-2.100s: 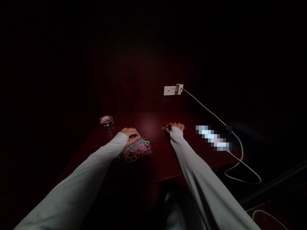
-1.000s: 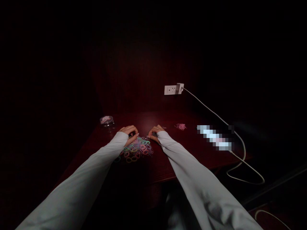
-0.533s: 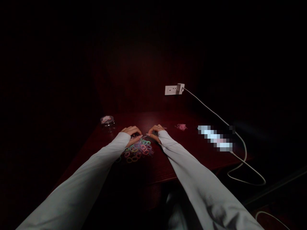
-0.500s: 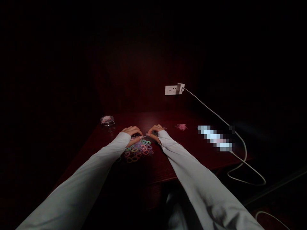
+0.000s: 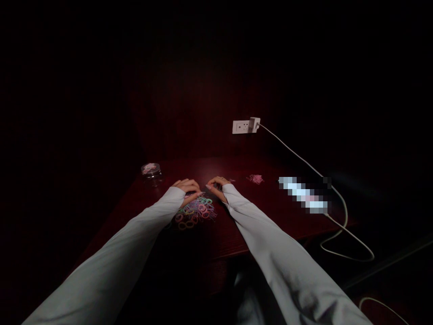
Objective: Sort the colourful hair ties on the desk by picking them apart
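Note:
On the dark red table a pile of small coloured elastic hair ties [image 5: 196, 211] lies in a heap, with rings in pink, green, yellow and orange and thin purple pieces among them. Over the pile's far left side my left hand [image 5: 188, 187] bends, thumb and fingers drawn together. Just across a small gap, my right hand [image 5: 218, 184] is also closed in a pinch, its fingertips pointing left. Whatever sits between the fingertips of either hand is too small and dark to make out. Pale long sleeves cover both arms.
A small heap of pink pieces [image 5: 256, 179] lies right of my hands. A clear lidded jar [image 5: 151, 174] stands at the back left. To the right are a blurred-out bright device [image 5: 302, 195] and its white cable [image 5: 291, 148], running to a wall socket [image 5: 240, 127].
My fingertips have shifted slightly; the faint thin item that seemed to span the gap between them no longer shows. The pile and the other things stay in place.

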The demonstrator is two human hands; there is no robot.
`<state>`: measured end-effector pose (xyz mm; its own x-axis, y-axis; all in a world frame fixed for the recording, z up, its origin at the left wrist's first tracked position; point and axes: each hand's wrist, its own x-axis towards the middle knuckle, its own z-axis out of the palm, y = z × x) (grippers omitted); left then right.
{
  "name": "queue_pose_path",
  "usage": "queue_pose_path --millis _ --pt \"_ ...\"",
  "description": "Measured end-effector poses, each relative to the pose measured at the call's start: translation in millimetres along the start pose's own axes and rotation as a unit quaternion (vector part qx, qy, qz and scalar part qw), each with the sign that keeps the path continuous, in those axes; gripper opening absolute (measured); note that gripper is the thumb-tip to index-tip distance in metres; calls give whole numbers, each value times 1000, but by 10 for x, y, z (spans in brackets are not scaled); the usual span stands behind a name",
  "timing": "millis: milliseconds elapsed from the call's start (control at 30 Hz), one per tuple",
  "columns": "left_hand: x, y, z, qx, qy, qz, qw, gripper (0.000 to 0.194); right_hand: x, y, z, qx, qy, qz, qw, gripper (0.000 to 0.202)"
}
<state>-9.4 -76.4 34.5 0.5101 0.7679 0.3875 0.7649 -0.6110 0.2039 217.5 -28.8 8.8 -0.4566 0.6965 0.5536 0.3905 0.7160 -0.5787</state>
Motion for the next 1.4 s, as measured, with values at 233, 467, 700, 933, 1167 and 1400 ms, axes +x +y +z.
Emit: queue_pose_path --millis 233,467,700,933,1167,1400 --pt "-1 1 -12 3 1 6 1000 30 5 113 134 -24 -41 40 998 26" --pt "-4 18 -29 -1 -8 7 1000 29 45 170 186 -16 -39 32 999 25" --pt "-43 -76 -23 -8 16 -42 999 32 65 233 -158 -82 37 80 993 30" --pt "-81 -302 2 -12 45 -118 992 35 -70 435 -592 -331 104 203 916 32" --pt "-140 -240 32 -11 46 -119 992 44 -101 526 -551 -394 32 157 905 29" --pt "-147 -263 69 -34 49 -113 992 48 -102 422 -529 -367 46 192 909 36"
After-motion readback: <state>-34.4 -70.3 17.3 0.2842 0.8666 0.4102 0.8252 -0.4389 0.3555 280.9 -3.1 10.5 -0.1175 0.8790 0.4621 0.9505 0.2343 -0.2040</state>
